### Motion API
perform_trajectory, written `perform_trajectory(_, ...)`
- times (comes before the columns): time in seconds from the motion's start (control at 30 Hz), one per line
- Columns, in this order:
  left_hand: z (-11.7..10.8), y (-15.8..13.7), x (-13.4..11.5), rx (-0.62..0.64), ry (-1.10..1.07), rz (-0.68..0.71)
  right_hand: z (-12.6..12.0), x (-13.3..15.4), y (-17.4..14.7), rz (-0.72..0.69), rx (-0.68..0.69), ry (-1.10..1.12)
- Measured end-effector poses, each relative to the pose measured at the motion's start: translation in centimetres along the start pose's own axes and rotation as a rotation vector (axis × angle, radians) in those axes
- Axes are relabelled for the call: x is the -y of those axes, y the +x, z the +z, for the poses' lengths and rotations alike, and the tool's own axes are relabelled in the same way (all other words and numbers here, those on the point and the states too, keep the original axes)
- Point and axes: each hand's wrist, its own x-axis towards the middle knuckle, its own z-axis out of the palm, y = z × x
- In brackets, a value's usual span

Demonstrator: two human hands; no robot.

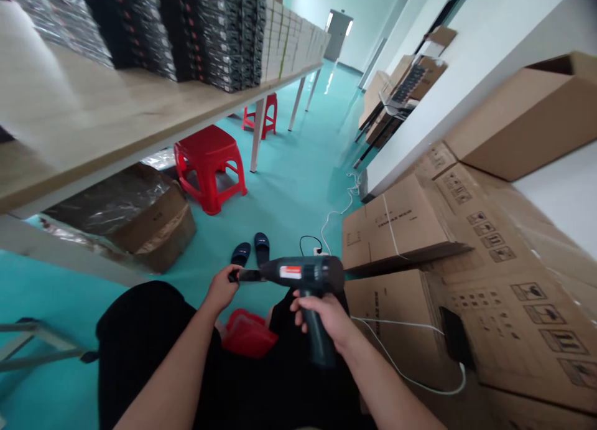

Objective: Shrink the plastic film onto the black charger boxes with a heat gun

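In front of my lap, a dark green pistol-grip power tool (293, 271) is held sideways, its narrow end towards the left. It has a white and orange label, and its kind is not certain. My right hand (321, 315) is wrapped round its handle, just under the body. My left hand (224, 290) grips a black nozzle-like piece (250, 275) at the narrow end. Whether that piece is fully joined to the body cannot be made out. Below the hands, a red plastic container (249, 333) shows between my legs.
A wooden table (140, 116) bears stacks of black parts (224, 38) and white boxes (293, 38). Beside it stand red stools (209, 144) and an open carton (158, 224). Dark slippers (262, 246) lie on the floor. Cartons (392, 221) line the right; a white cable (347, 203) crosses the floor.
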Motion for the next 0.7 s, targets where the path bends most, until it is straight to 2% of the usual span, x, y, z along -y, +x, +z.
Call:
perform_trajectory(0.07,-0.2,0.0,-0.3,-0.010,-0.011,-0.005,-1.2,0.2,0.1,0.012,-0.083,-0.004)
perform_trajectory(0.17,-0.2,0.0,-0.6,-0.026,-0.027,-0.010,-2.4,0.5,-0.2,0.032,0.010,-0.011)
perform_trajectory(0.23,-0.1,0.0,-0.7,-0.031,-0.036,-0.007,-2.4,0.5,-0.4,0.022,0.029,-0.003)
perform_trajectory(0.37,0.0,0.0,-0.4,-0.009,-0.051,0.002,-1.5,0.2,-0.6,0.007,-0.034,-0.027)
perform_trajectory(0.47,-0.1,-0.1,-0.1,-0.012,-0.047,0.007,-1.2,0.1,-0.6,0.017,0.038,-0.021)
perform_trajectory(0.53,-0.2,-0.2,-0.1,-0.027,-0.080,-0.011,-1.4,0.1,-0.6,0.002,0.023,-0.016)
perform_trajectory(0.6,-0.2,-0.2,-0.2,-0.031,-0.214,-0.099,-1.7,0.3,-0.7,0.001,-0.019,-0.021)
perform_trajectory(0.7,-0.2,-0.1,-0.3,-0.071,-0.554,-0.377,-2.0,0.9,-1.3,0.020,0.027,0.027)
